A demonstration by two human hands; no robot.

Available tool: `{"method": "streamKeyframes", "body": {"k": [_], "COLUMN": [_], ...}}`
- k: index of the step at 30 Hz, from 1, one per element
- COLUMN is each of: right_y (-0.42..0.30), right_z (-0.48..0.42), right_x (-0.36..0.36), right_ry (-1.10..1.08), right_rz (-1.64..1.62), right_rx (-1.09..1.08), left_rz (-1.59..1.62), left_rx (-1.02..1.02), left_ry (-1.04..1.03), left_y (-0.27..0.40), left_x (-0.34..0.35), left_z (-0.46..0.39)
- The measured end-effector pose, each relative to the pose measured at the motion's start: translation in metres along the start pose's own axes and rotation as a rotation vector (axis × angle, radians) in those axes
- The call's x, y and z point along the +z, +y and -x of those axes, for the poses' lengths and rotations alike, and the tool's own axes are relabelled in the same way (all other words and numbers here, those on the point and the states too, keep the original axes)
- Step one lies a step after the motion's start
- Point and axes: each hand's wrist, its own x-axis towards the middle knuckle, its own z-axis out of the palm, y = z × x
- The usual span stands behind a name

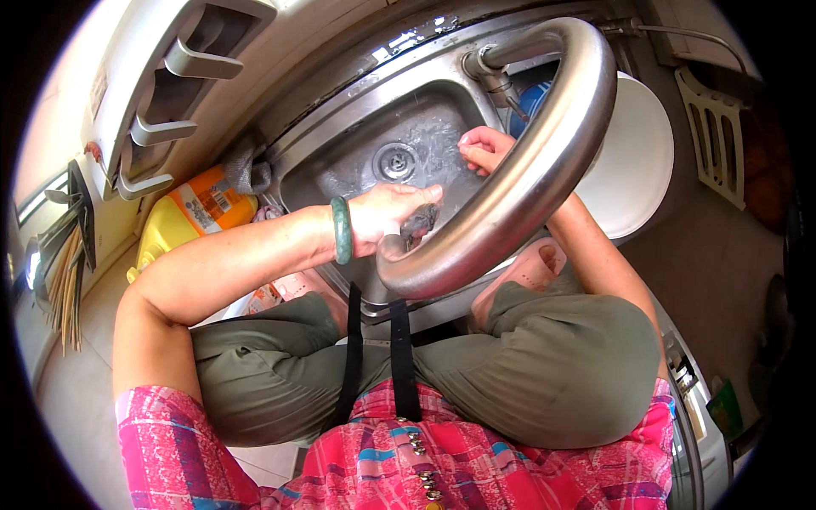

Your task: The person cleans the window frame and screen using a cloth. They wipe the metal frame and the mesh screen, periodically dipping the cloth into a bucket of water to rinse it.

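My left hand (382, 213), with a green bangle at the wrist, is over the near side of a stainless steel sink (350, 172). It grips a wet, dark grey scrubbing pad (419, 220), partly hidden by the fingers. The mouth of a thick, curved metal faucet (510, 191) comes down beside this hand. My right hand (486, 150) hangs over the right side of the basin with its fingers curled. Whether anything is inside them cannot be seen. The drain strainer (395, 162) lies beyond my left hand, amid wet streaks on the basin floor.
To the left stand a yellow jug (166, 226) and a grey cloth (245, 172). A white round tub (631, 159) is right of the sink, with a blue object (534, 102) nearby. The faucet's arch crosses above my right forearm. Cooking utensils (67, 268) hang at far left.
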Motion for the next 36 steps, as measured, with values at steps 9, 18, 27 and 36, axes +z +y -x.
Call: {"method": "streamKeyframes", "body": {"k": [9, 18, 27, 36], "right_y": [0.009, 0.000, -0.026, -0.069], "right_z": [-0.003, 0.005, 0.012, -0.001], "right_x": [-0.008, -0.009, -0.015, -0.040], "right_ry": [-0.044, 0.087, 0.401, 0.494], "right_rz": [-0.113, 0.221, 0.983, 0.880], "right_rx": [0.001, -0.219, -0.426, -0.407], "left_rz": [0.002, -0.102, -0.210, -0.354], "left_rx": [-0.080, 0.029, 0.055, 0.136], "left_ry": [-0.225, -0.051, 0.045, 0.112], "left_y": [-0.015, -0.016, -0.018, -0.013], "left_x": [-0.012, -0.003, 0.002, 0.006], "left_z": [-0.012, -0.014, -0.015, -0.017]}}
